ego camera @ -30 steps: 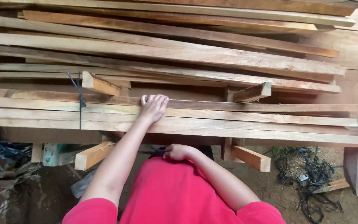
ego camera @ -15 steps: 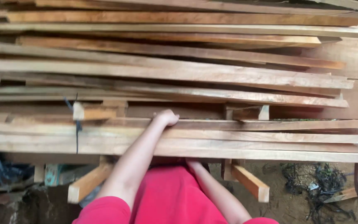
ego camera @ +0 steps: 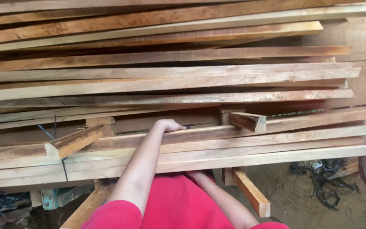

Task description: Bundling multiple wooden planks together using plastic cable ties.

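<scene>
One left hand (ego camera: pixel 169 125) curls its grip over the plank (ego camera: pixel 276 127) edge.

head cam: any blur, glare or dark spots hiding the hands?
Head view: soft even daylight, no glare; slight softness overall. Left hand is clear, curled over a plank. Right hand is mostly hidden in shadow under the plank stack; lower-left corner is dark.

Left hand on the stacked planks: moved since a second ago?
Yes. The left hand went from lying flat on the long wooden planks to curling over their far edge.
</scene>
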